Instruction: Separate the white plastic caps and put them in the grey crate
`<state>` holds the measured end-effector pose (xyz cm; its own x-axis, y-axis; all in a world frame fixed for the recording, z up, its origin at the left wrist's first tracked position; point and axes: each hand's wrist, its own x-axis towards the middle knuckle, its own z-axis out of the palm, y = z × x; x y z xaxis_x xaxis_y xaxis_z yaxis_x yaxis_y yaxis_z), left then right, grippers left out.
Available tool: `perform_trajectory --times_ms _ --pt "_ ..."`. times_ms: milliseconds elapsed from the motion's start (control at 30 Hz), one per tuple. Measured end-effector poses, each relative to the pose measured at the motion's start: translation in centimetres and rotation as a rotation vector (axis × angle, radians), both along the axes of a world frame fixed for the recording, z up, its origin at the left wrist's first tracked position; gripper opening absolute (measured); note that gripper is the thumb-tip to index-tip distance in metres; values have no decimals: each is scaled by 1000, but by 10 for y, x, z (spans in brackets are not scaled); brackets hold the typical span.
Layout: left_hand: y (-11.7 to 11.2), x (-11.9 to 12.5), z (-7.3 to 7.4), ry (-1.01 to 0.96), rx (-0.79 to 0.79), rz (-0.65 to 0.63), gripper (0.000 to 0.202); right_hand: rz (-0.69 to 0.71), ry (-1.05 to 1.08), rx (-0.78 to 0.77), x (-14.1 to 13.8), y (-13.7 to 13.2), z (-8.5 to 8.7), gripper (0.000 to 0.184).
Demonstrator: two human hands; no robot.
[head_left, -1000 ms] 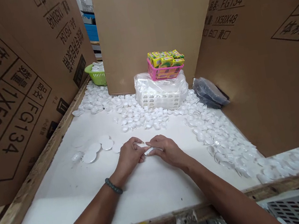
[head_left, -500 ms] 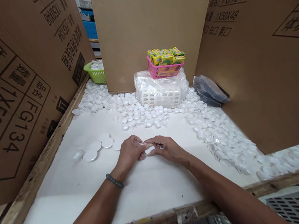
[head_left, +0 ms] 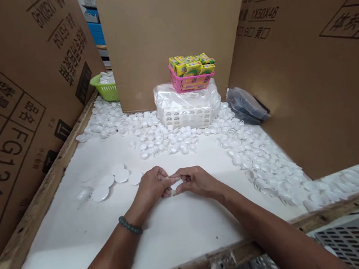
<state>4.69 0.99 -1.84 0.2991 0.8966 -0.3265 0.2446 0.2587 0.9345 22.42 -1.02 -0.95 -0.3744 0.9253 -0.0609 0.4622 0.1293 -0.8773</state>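
Thumb and index finger of the right hand (head_left: 198,180) had spread slightly wider since the earlier frame, while the surroundings had slid leftward in view. Between both hands was a small white piece (head_left: 176,184), mostly hidden by the fingers (whether it touched the table (head_left: 168,234) I could not tell). The right fingers bracketed it in an arch; those of the left hand (head_left: 153,184) were pinched narrow, seemingly on its near side edge. It looked light, thin and fairly stiff, probably slick and easy to bend or scuff under a hard squeeze, so the rim seemed the best place to take hold, with fingertips only. Left of the hands lay flat white discs (head_left: 101,194), some overlapping. Farther out spread a band of small white pieces in glossy wrapping (head_left: 254,154), and beyond stood a plastic-wrapped bundle (head_left: 189,110) with a pink basket (head_left: 193,83) on top.
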Motion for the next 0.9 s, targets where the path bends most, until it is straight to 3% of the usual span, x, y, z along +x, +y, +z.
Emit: perform_trajectory --times_ms 233,367,467,533,600,667,733,900 --pt "-2 -1 1 98 43 -56 37 -40 -26 73 -5 -4 -2 31" --pt "-12 -4 6 329 354 -37 34 -32 -78 117 1 -4 2 37" --pt "-18 -3 10 455 700 -35 35 -312 -274 285 23 0 9 32" --pt "-20 0 10 464 909 -148 35 -574 -539 379 43 3 11 29" --pt "-19 2 7 500 1035 -275 30 -704 -812 356 59 6 7 24" --pt "-18 1 4 594 1075 -305 23 -685 -990 322 64 7 1 17" --pt "-16 -4 2 718 1075 -232 20 -581 -1056 350 58 7 -6 17" --pt "-17 -24 8 1014 1023 41 18 -327 -898 423 27 5 -3 25"
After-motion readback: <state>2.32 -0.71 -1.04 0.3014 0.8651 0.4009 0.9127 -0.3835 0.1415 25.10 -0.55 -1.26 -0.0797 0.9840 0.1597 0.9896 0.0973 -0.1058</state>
